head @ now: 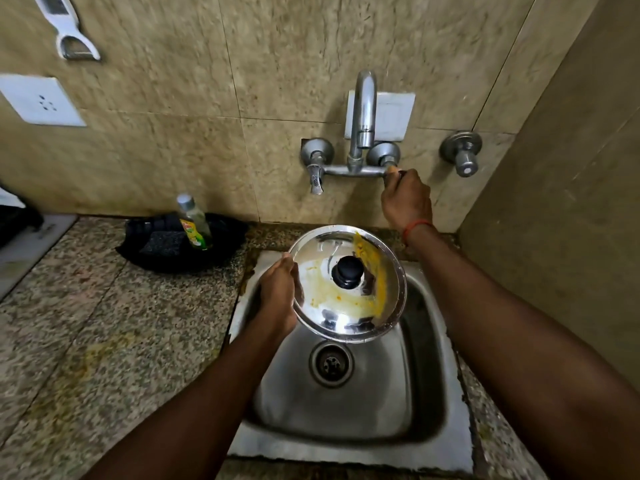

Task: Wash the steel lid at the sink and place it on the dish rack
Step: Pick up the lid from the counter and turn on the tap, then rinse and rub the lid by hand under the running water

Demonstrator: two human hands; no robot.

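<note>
A: We're looking down into a kitchen corner: beige stone wall tiles [173, 133], a speckled granite tabletop [104, 323], and a small steel sink [426, 375] set into it, with its drain [331, 364] in the middle of the basin.

B: And the steel lid [346, 306]? We make it out held in the air above the back half of the basin, knob side up and tilted toward us.

A: Yes. Its black knob [348, 267] sits at the centre. Yellow residue [375, 271] smears the right side of the dome, and we see paler streaks on the left.

B: The left hand [278, 294] holds it by the left rim, fingers curled round the edge.

A: The right hand [407, 200] is up at the wall, closed round the right tap handle [393, 169], just right of the base of the curved spout [363, 109]. We also notice a red thread [415, 226] on that wrist.

B: The left tap handle [316, 180] points down, untouched, and a separate valve [462, 152] sits on the wall further right.

A: Left of the sink, we find a black tray [228, 233] on the tabletop against the wall. A bottle of green dish liquid [195, 221] stands in it, with a dark scrub pad [159, 242] beside the bottle.

B: Higher up on the left we see a white socket plate [40, 100] and a white peeler [69, 29] hanging on the tiles.
</note>
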